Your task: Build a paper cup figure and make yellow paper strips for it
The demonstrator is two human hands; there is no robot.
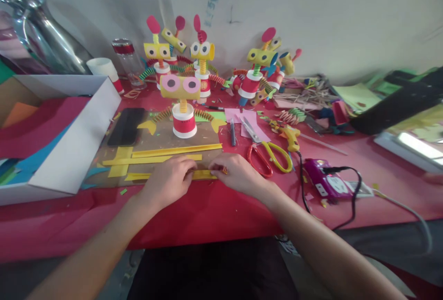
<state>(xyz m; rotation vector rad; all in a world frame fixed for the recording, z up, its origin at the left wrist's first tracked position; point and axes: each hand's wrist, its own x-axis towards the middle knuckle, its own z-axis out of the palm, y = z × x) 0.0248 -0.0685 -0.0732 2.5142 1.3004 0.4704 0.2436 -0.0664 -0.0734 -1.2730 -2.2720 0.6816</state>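
Yellow paper strip (205,174) pinched by the right hand (238,173) near one end, clasped farther along by the left hand (170,179), scissors (256,141) laid nearby

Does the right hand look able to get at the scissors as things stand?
Probably yes: the scissors lie close to the right hand, just beyond it, and nothing visible covers them. That hand is pinching a yellow paper strip, though, so it would likely need to let go first.
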